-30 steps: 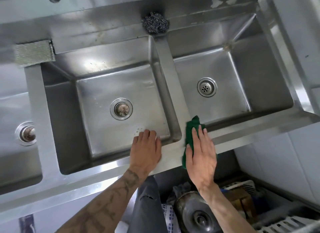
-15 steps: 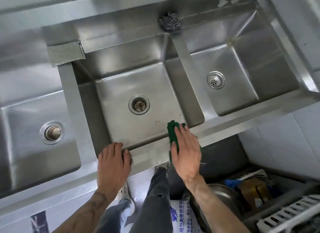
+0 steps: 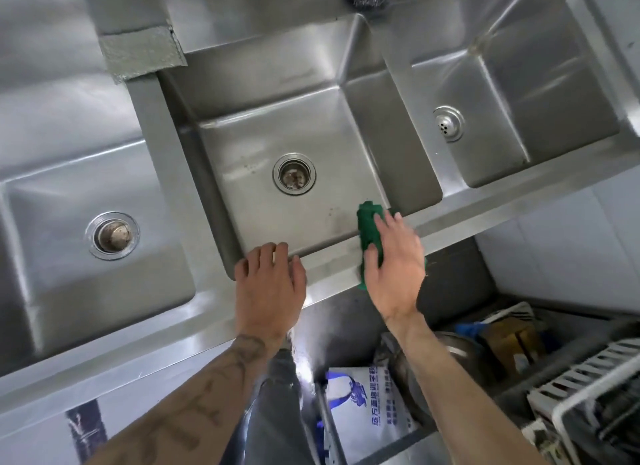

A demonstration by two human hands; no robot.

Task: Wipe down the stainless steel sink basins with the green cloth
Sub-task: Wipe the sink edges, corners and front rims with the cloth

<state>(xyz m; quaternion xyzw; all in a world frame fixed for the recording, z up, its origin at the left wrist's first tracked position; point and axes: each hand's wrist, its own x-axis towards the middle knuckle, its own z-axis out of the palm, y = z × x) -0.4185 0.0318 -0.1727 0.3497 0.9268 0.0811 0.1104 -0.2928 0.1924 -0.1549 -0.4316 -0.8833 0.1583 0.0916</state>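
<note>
Pressing green cloth [image 3: 369, 236] onto the front rim of middle basin [image 3: 277, 83]: right hand [image 3: 394, 274], fingers straight. Left hand [image 3: 270, 284] rests alongside, fingers loosely together. Bag [image 3: 367, 412] below: blue Chinese print.

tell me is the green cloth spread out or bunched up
Bunched up: the green cloth shows as a narrow wad pressed under the right hand.

Left grip [image 3: 270, 284] palm down, fingers relaxed; right grip [image 3: 394, 274] flat, fingers straight.

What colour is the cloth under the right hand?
The cloth is dark green, clearest in the head view.
</note>
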